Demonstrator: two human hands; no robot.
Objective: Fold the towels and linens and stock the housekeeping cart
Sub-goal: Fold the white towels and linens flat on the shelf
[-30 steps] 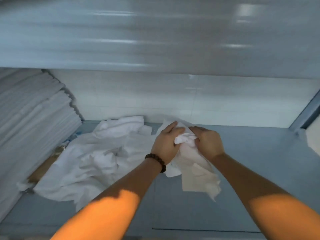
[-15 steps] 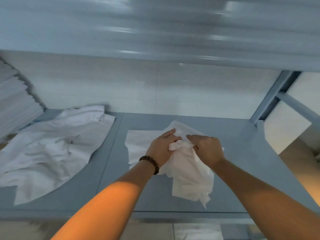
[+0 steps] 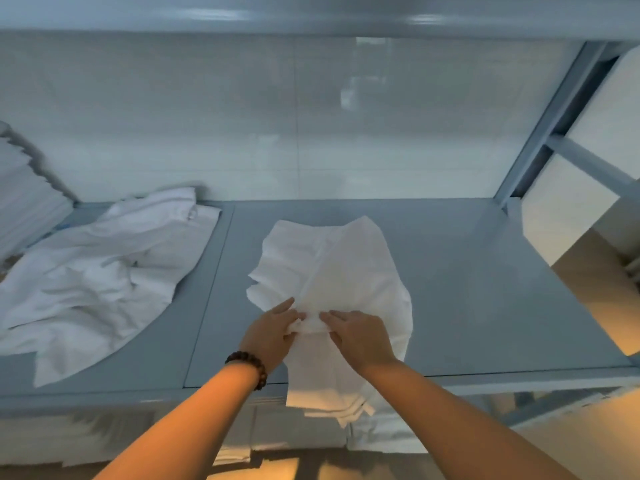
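Small white cloth towel [image 3: 349,271] at frame centre on the grey metal shelf [image 3: 467,289], near edge hanging over its front, left hand [image 3: 272,336] and right hand [image 3: 360,337] pinching a bunched fold, crumpled white linen pile [image 3: 93,271] at left

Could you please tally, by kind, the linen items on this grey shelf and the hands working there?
White cloth pinched by both hands: 1
Crumpled linen heap: 1
Stack of folded linen: 1
Hands: 2 (left hand, right hand)
Total: 5
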